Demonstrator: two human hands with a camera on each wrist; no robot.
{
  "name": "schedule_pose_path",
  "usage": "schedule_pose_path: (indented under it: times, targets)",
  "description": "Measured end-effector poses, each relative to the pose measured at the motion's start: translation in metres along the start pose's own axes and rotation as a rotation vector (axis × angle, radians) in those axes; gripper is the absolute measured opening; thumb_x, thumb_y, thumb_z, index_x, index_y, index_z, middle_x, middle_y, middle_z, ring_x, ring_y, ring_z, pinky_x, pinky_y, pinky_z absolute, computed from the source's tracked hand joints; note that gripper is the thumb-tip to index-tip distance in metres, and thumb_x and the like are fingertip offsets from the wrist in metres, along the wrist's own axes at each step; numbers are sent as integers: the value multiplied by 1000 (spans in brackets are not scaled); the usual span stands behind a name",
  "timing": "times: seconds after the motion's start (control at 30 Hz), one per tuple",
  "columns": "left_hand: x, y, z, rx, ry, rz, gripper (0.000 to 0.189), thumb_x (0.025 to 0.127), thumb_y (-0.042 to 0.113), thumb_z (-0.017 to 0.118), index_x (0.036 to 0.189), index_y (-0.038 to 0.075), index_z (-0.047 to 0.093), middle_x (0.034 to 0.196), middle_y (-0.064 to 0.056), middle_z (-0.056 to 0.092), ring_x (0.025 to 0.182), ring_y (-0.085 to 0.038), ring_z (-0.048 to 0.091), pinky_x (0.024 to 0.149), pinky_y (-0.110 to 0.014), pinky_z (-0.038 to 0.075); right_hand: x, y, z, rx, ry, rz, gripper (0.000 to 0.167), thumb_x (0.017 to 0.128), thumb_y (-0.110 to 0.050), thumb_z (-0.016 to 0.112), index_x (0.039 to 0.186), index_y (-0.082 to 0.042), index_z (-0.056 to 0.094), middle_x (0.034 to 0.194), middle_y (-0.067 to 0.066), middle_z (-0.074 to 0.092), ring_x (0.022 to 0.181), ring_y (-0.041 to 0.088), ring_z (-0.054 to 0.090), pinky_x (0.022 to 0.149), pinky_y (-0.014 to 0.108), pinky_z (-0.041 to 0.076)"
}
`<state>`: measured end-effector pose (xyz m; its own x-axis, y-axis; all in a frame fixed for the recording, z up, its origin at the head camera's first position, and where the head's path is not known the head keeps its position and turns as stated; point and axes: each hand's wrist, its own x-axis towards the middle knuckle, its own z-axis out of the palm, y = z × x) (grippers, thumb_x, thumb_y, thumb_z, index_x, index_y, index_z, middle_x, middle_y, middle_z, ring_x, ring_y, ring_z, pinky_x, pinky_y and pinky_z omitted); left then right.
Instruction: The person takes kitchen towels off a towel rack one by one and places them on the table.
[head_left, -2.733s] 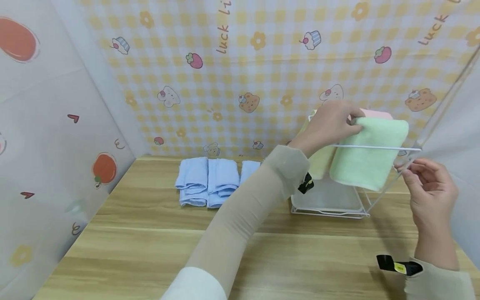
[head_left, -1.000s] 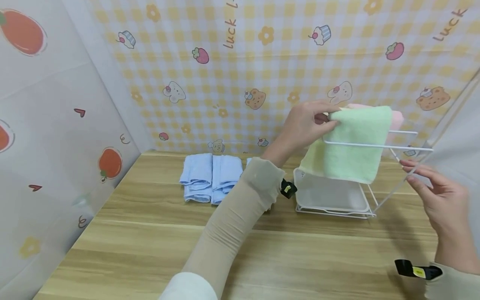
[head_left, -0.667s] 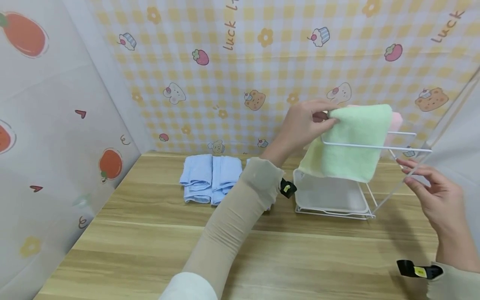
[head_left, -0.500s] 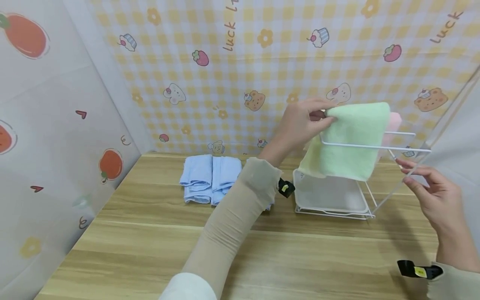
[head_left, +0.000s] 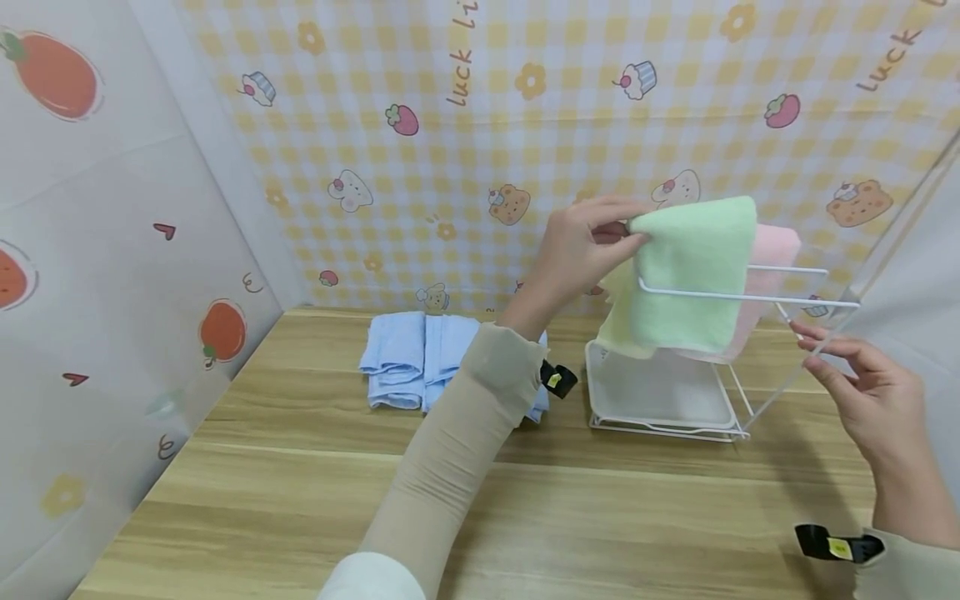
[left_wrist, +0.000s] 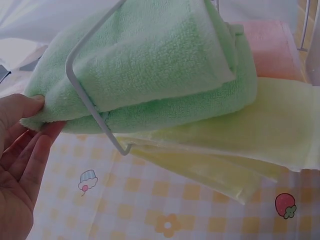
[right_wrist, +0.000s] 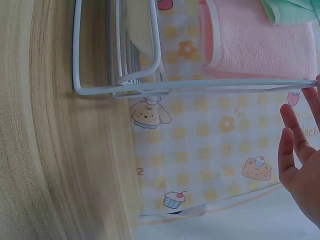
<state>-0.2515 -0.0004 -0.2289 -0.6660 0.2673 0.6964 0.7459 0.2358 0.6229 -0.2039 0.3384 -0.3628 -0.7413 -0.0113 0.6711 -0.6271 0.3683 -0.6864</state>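
My left hand (head_left: 573,250) pinches the left top corner of a light green towel (head_left: 693,267) between thumb and fingers. This folded towel hangs over the front arm of a white wire rack (head_left: 806,301), near the arm's free end, as the left wrist view shows. Behind it hang a pink towel (head_left: 776,243), sticking out to the right, and a pale yellow towel (head_left: 624,327), lower left. My right hand (head_left: 877,404) holds the rack's slanted side upright between thumb and fingers. In the right wrist view, the fingers (right_wrist: 290,150) show at the right edge beside the rack's wire.
A white tray (head_left: 660,387) sits in the rack's base on the wooden table (head_left: 300,508). Folded blue cloths (head_left: 393,350) lie left of the rack, partly behind my left forearm. A patterned curtain (head_left: 450,150) stands close behind.
My left hand has drawn the green towel leftward along the rack's arm, uncovering more of the pink towel and bare bar on the right. The right hand has stayed on the upright.
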Motion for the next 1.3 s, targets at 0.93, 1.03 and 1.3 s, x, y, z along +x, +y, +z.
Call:
schedule_pose_path:
  times: [0.93,1.03,1.3]
  targets:
    - [-7,-5,-20,-151,285,105,24,87,-2,73,109,-9,71,114,-22,70,88,-22,72,81,-26,60,-3,-5,1,-107,49,66,13,90,17,58,103,20,61,125,-12,69,109,-2,65,80,4,50]
    - [-11,-7,-25,-153,315,81,25,87,-1,73,110,-8,71,116,-22,70,90,-24,73,81,-27,60,-3,-4,2,-89,47,70,12,90,17,58,101,20,61,125,-10,69,109,-1,65,80,5,51]
    - [-22,-8,-40,-150,374,31,27,88,1,73,113,-7,71,117,-21,68,94,-27,73,85,-28,60,-2,-6,7,-114,65,97,6,91,15,58,96,18,59,125,-12,69,111,-3,64,81,4,50]
